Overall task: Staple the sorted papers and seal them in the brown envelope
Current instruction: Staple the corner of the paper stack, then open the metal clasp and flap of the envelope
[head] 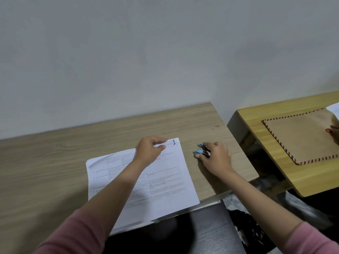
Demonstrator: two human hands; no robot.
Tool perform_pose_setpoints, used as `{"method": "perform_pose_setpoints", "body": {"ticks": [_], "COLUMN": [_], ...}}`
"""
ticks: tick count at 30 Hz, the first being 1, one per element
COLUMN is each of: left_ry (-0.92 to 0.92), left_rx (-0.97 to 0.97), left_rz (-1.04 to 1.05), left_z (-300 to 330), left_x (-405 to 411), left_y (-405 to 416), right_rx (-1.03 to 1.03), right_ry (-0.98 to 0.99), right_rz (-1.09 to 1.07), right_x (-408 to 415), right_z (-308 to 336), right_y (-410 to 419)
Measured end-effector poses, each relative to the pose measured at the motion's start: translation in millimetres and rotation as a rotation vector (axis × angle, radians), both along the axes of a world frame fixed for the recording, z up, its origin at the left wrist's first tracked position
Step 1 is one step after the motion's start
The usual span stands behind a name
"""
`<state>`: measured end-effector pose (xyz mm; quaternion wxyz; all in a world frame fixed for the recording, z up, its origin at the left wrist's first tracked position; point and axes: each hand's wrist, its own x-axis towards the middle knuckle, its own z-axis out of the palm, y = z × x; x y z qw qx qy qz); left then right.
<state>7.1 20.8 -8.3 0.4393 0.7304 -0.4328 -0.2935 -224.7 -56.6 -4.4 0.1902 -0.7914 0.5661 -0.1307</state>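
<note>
While my left hand (149,150) pinches the far edge of the papers (165,180) between thumb and fingers, I see the stack lying on the wooden table (55,162), tilted so its far right corner points toward the wall (128,52), with its near edge reaching past the table's near rim. On the top sheet I can make out printed tables of text, too small for me to read, and a handwritten blue "1" (174,142) at the far right corner, just right of my fingertips. To the right of the stack, apart from it, my right hand (215,156) is closed around a small stapler (202,150) with blue ends and a dark middle; its blue tips point left toward the papers, and the hand rests on or just over the table, I cannot tell which. Both forearms come in from the near side in pink sleeves (82,231). Well to the right, across a gap, I see a second table (275,162) of yellower wood, and on it lies the brown envelope (302,138), flat, edged in red and dark stripes, its right part cut off by the frame. At its far right edge a red-tipped object (328,130) shows, which I cannot identify.
</note>
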Motion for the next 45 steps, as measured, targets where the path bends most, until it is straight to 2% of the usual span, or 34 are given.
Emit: {"method": "perform_pose_setpoints", "body": {"ticks": [2,3,5,7,10,12,14,16,18,22,25,30,36,39,45], "left_ry": [-0.014,-0.029,-0.069,-0.133,-0.209,-0.335,-0.483,-0.557,-0.575,-0.608,-0.574,-0.475,-0.441,-0.522,-0.599], "left_rx": [0.012,0.019,0.028,0.038,0.024,0.01,0.017,0.045,0.065,-0.028,-0.039,0.004,0.038,0.067,0.355], "left_rz": [-0.007,-0.009,-0.013,-0.027,-0.057,-0.049,-0.025,0.01,0.045,0.124,0.217,0.379,0.468,0.557,0.614], "left_z": [-3.8,-5.0,-8.2,-11.1,-14.1,-14.3,-13.6,-15.8,-20.9,-31.9,-31.2,-10.8,3.9,14.2,2.9], "left_x": [2.2,2.9,4.4,7.1,10.1,10.2,9.0,11.3,17.6,41.4,70.9,136.5,265.6,332.4,446.3], "left_y": [-1.3,-1.7,-2.9,-3.7,-1.2,8.3,25.1,48.2,76.2,133.7,167.2,221.3,333.7,399.1,495.5], "right_rx": [-0.083,-0.134,-0.206,-0.205,-0.126,-0.116,-0.137,-0.132,-0.092,-0.087,-0.092,-0.112,-0.05,0.02,0.088], "right_ry": [0.0,-0.06,-0.229,-0.288,-0.136,-0.057,-0.034,-0.02,-0.009,0.087,0.076,-0.06,-0.209,-0.197,-0.106], "right_rz": [-0.002,0.039,0.196,0.347,0.453,0.455,0.432,0.418,0.409,0.392,0.431,0.607,0.769,0.808,0.895], "right_x": [4.6,8.9,21.8,36.9,53.5,57.7,59.0,60.9,63.8,76.7,103.3,196.3,351.4,423.4,542.9], "right_z": [0.7,1.6,-0.4,-6.7,-19.8,-29.2,-33.2,-32.9,-29.6,-16.1,-1.0,16.0,19.4,17.9,11.3], "right_y": [8.9,16.0,34.3,55.8,75.5,79.3,78.9,78.7,78.2,78.5,89.2,146.9,262.9,322.1,404.1]}}
